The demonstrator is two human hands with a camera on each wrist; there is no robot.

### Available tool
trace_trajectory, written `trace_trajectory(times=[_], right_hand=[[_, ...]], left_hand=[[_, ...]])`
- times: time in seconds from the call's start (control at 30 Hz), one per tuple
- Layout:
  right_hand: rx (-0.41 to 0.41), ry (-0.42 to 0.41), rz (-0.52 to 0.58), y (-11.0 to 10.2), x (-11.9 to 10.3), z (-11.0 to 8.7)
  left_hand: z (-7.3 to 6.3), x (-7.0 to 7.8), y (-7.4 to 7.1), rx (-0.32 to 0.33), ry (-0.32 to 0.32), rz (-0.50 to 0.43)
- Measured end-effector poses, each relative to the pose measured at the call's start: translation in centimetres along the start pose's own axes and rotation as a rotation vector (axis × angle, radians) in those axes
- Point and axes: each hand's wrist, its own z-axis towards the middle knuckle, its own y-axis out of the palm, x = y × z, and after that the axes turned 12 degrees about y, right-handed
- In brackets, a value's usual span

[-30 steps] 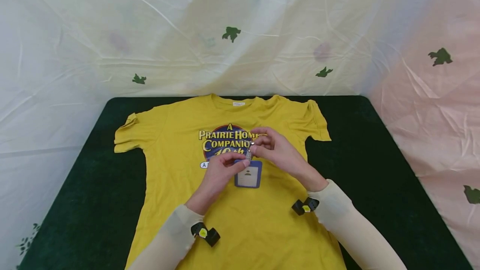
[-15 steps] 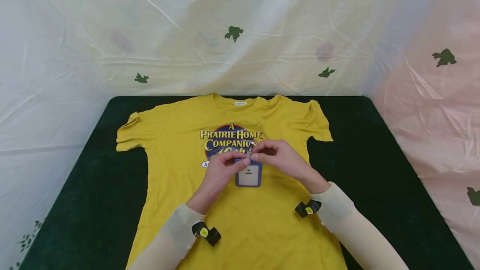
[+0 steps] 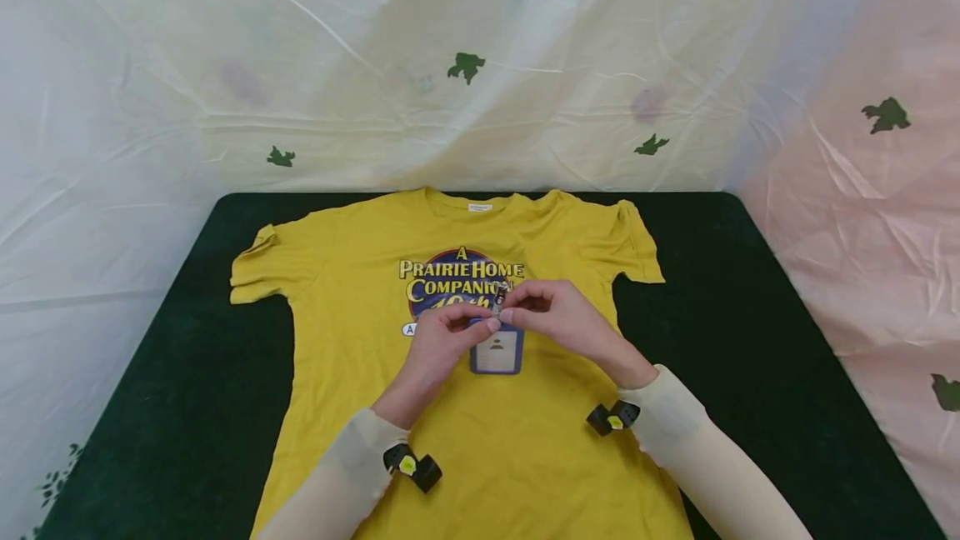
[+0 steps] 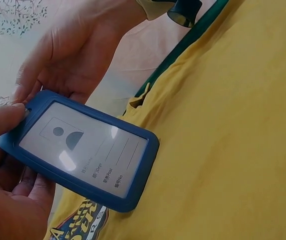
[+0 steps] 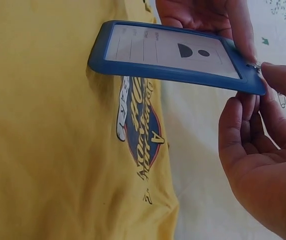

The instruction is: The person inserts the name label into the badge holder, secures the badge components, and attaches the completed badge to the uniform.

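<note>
A blue-framed ID badge holder (image 3: 497, 361) with a white card inside is held just over the chest of a yellow T-shirt (image 3: 450, 440). My left hand (image 3: 438, 342) pinches the holder's top edge between thumb and fingers. From the other side my right hand (image 3: 566, 312) pinches the badge clip (image 3: 500, 293) at its lower end, where it joins the holder. In the right wrist view a metal pin (image 5: 282, 101) shows behind the right thumb. In the left wrist view the badge holder (image 4: 97, 145) tilts above the shirt; the fingers partly hide the clip.
The T-shirt lies spread out on a dark green table (image 3: 772, 373), its collar toward the far edge. A pale curtain (image 3: 360, 65) with green leaf shapes stands behind the table and along both sides.
My right hand has come down from the upper end of the clip to its lower end, closer to the left fingers. The left hand and badge holder have stayed nearly in place.
</note>
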Motion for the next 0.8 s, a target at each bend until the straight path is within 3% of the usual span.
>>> trace_trajectory(times=[0.8], right_hand=[[-0.007,-0.047,-0.073,0.48,-0.35,0.13]], left_hand=[[-0.07,0.36,-0.04,-0.004,0.01,0.002]])
